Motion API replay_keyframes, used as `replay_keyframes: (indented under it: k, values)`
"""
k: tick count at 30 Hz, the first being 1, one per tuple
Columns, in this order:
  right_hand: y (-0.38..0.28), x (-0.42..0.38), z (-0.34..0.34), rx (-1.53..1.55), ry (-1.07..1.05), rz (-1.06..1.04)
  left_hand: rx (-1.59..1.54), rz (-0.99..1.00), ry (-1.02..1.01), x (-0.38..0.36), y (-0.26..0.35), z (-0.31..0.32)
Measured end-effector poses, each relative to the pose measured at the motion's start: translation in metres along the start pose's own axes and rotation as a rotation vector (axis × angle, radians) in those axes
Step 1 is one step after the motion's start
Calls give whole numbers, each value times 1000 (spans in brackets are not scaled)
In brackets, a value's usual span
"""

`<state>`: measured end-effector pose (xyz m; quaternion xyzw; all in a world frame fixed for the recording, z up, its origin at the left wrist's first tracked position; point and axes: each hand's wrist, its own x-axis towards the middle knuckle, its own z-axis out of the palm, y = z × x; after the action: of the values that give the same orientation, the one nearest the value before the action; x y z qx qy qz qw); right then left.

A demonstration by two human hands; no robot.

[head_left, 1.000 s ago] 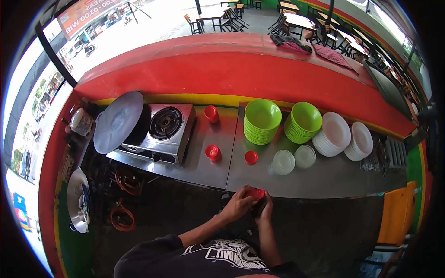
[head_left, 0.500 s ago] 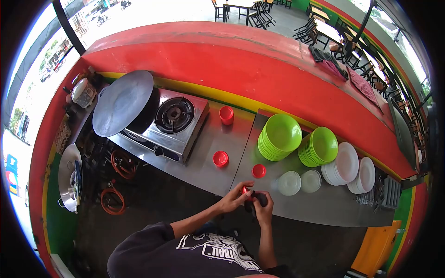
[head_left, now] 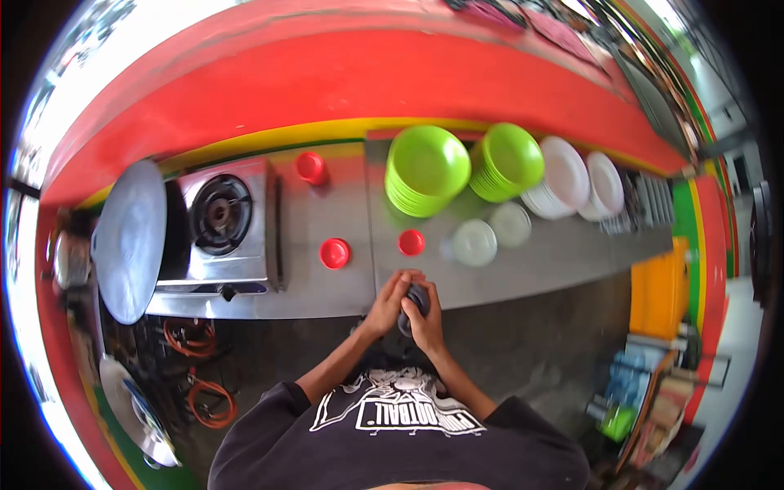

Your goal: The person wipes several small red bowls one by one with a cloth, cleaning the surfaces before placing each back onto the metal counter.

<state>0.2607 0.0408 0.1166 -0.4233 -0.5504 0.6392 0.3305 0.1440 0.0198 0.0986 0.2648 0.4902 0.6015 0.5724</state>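
My left hand [head_left: 387,304] and my right hand [head_left: 425,320] are pressed together in front of my chest, just off the counter's front edge. A bunched dark cloth [head_left: 418,297] is in the right hand, against the left palm. The left hand's fingers are closed; the small red bowl seen there half a second ago is hidden between the hands. Closest on the counter is a red bowl [head_left: 412,242]. Two other red bowls [head_left: 334,253] [head_left: 310,168] stand to its left.
Green bowls [head_left: 425,167], more green bowls [head_left: 508,159] and white bowls [head_left: 558,177] are stacked at the back right. Two clear bowls [head_left: 474,242] [head_left: 510,224] sit before them. Left are a gas stove [head_left: 245,261] and a large wok [head_left: 131,241]. Orange hoses [head_left: 211,400] lie below.
The view has swung right and downward. Both hands have come closer together around the cloth, and the red bowl in the left hand is now covered. The counter items stay in place.
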Motion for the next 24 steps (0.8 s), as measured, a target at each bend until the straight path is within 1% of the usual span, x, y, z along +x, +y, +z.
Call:
replay_keyframes:
  k: [4, 5, 7, 9, 10, 11, 12, 13, 14, 15, 17, 18, 19, 20, 21, 22, 24]
  values:
    - [-20, 9, 15, 278, 205, 20, -244, -217, -71, 8, 0, 0]
    - [-17, 9, 20, 226, 293, -21, -285, -266, -64, 9, -1, 2]
    - [-26, 8, 25, 88, 371, -75, -393, -397, -61, 12, 6, 5]
    - [-29, 12, 19, -114, 417, -122, -233, -261, -112, 20, 5, 6]
    - [-25, 13, 14, -130, 411, -104, -154, -187, -138, 23, 7, 6]
    - [-21, 18, 7, -146, 399, -92, -125, -219, -145, 24, 10, 4]
    - [-16, 22, 1, -162, 383, -77, -72, -189, -154, 29, 6, 0]
    - [-13, 27, -4, -150, 412, -97, -21, -159, -157, 35, -4, -6]
    - [-10, 31, -7, -106, 449, -61, 30, -127, -154, 40, -13, -12]
    - [-10, 35, -9, -60, 483, -24, 148, -133, -171, 46, -11, -18]
    - [-16, 42, -13, 53, 535, 77, 18, -357, -107, 55, -8, -23]
    - [-11, 45, -19, 47, 507, 100, -53, -462, -69, 58, -2, -22]
    - [-1, 52, -29, 43, 479, 117, -75, -461, 8, 60, -9, -24]
    - [9, 57, -37, 47, 456, 135, -38, -445, 17, 63, -15, -26]
    - [11, 61, -46, 65, 347, 157, 9, -437, 22, 63, -17, -30]
    - [17, 65, -55, 8, 293, 223, 62, -431, 24, 64, -15, -34]
    - [28, 65, -65, -105, 184, 371, 385, -337, 46, 70, -13, -36]
